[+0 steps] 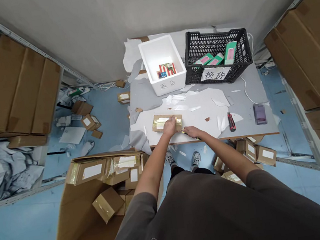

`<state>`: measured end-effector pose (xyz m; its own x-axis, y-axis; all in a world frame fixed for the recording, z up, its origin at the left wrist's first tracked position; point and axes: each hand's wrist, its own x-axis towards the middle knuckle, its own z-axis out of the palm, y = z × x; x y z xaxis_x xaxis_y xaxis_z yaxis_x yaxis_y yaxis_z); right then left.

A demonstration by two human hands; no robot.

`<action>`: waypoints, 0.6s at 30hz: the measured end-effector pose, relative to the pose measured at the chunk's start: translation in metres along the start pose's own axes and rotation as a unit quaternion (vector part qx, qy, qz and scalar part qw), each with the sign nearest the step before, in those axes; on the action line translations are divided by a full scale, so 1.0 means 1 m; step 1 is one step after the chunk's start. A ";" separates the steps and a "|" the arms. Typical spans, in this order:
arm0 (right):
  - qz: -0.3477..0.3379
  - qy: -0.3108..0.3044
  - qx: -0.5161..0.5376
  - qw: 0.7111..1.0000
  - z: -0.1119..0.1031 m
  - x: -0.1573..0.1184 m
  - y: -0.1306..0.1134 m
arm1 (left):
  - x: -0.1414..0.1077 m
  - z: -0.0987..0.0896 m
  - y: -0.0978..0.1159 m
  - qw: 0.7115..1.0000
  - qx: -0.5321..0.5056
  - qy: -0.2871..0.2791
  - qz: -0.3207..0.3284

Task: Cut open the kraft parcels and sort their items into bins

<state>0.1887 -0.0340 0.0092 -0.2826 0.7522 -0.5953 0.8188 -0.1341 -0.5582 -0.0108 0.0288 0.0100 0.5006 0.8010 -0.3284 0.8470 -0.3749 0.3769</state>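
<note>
A small cardboard box (158, 122) with clear tape and a white label lies near the front edge of the table. My left hand (170, 126) is closed on its right half and holds it against the tabletop. Just to the right, my right hand (192, 131) grips a slim yellow-and-black utility knife (184, 132), its yellow front end by the box's lower right corner. The fingers hide most of this tool, and I cannot make out a blade. Further right on the table lies a red-and-black utility knife (231, 122), touched by neither hand.
A white foam bin (169, 83) and a black crate (219, 72) with green-and-pink packages stand at the table's back. Paper scraps (179, 97) litter the table (243, 100). A big open carton (74, 227) of taped boxes is at my left; more boxes (266, 154) lie under the table.
</note>
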 end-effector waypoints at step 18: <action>0.012 0.135 0.031 0.990 -0.009 -0.024 0.036 | 0.030 -0.015 -0.011 0.995 0.075 0.017 0.068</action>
<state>0.2292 -0.0510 0.0086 -0.1133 0.8923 -0.4370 0.7892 -0.1864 -0.5852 -0.0076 0.0638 0.0087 0.6077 0.7527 -0.2532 0.7906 -0.5434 0.2821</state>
